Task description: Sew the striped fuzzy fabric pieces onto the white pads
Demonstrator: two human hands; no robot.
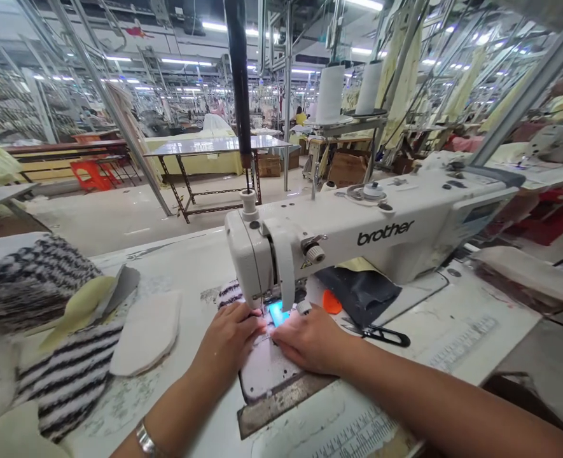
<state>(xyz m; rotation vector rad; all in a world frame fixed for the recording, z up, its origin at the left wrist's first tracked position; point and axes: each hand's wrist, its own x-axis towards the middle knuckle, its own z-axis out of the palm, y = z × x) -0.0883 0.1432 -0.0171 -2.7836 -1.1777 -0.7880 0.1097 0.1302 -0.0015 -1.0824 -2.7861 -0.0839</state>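
Just now our left hand and right hand press flat, nearly touching, on a pale fabric piece running forward under the sewing machine head.

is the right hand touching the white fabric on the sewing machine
Touching. The head view shows the right hand lying flat on the white fabric, with no gap visible between them.
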